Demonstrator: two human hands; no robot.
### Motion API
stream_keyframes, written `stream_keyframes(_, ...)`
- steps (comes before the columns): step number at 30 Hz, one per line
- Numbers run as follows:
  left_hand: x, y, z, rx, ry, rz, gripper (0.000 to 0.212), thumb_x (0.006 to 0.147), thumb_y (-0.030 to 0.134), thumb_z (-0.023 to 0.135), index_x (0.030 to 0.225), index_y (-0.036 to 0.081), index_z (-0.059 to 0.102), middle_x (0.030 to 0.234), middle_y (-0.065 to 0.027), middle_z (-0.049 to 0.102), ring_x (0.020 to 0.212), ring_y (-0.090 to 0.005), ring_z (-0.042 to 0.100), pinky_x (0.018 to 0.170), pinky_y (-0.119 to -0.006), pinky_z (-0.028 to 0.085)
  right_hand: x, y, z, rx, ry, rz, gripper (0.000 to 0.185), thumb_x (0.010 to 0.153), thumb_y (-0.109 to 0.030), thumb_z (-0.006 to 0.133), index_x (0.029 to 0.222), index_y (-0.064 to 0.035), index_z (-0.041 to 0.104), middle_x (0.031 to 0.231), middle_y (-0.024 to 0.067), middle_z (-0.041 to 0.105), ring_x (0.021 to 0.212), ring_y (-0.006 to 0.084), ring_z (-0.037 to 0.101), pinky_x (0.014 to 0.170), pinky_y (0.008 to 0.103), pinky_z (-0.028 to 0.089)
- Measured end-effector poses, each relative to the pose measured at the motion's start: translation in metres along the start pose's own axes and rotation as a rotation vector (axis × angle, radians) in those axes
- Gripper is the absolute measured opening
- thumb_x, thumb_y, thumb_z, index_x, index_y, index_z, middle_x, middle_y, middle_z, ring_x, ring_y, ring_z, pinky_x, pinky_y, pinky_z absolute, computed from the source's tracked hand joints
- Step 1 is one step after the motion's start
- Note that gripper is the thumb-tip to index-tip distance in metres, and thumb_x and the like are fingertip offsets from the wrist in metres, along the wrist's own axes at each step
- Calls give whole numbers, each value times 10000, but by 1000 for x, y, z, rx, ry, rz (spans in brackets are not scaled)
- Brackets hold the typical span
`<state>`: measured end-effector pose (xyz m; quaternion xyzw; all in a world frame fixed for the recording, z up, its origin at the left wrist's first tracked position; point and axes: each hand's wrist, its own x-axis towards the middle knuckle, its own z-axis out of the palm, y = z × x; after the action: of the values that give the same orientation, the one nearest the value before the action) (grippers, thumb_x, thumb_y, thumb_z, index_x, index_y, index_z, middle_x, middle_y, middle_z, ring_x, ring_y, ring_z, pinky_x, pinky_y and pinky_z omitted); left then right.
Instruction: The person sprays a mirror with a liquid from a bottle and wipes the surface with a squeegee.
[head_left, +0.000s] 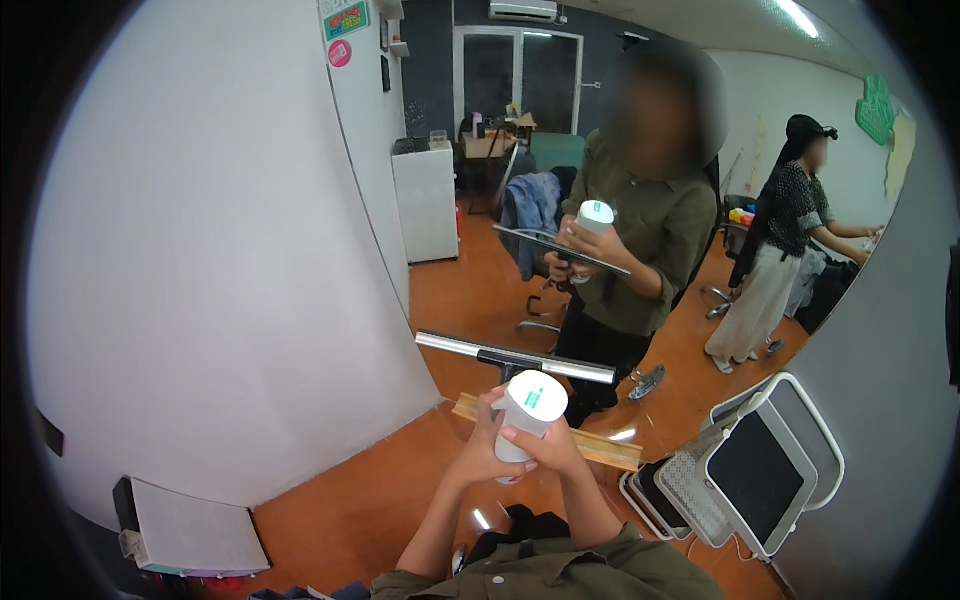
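Observation:
My right hand (551, 448) wraps around a white spray bottle (534, 401), its thumb across the front. The bottle stands nearly upright and bears a green printed mark on its flat top. On the bottle's other side, my left hand (480, 442) is closed around the black handle of a window squeegee (517, 356), mostly hidden behind the bottle. The squeegee's long metal blade points away from me, in front of a large mirror (487, 300). Both hands, the bottle and the squeegee show again in the reflection.
A wooden ledge (607, 450) runs along the mirror's foot. At the right stands a white rolling cart (757, 472) with dark trays. A white wall (202, 262) rises at left, above a low white cabinet (199, 532). Another person (784, 225) appears in the mirror, arms stretched forward.

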<state>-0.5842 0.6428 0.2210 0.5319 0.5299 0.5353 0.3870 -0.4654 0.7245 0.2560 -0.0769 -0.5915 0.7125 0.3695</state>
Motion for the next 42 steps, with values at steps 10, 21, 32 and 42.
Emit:
stream_keyframes(10,5,-29,13,244,86,98,1008,463,683,771,1247,97,530,1249,-139,255,1246,-362,299,1047,-445,308,-13,21,-25,109,154,-113,436,751,-46,646,1153,-6,483,1110,133,569,893,190,593,789,319,498)
stream_keyframes(21,-5,-26,-13,222,484,240,706,793,659,522,1174,67,581,1073,-68,279,884,-176,372,854,-312,361,-20,8,-63,-65,367,-219,386,746,44,633,1113,6,520,1095,128,575,853,175,593,721,311,503)
stream_keyframes(32,-5,-7,-56,230,708,245,330,897,248,492,1147,58,595,1079,-51,310,868,-133,395,851,-275,350,14,-3,-46,-201,389,-261,337,734,7,650,1057,1,552,1057,90,620,785,131,599,697,291,495)
stream_keyframes(42,26,-15,-126,278,719,332,271,905,-12,426,1053,46,646,1117,-82,351,805,-129,539,744,-260,461,59,13,-24,-286,463,-316,404,726,-30,665,1107,-11,532,1086,111,600,950,173,572,778,307,485)
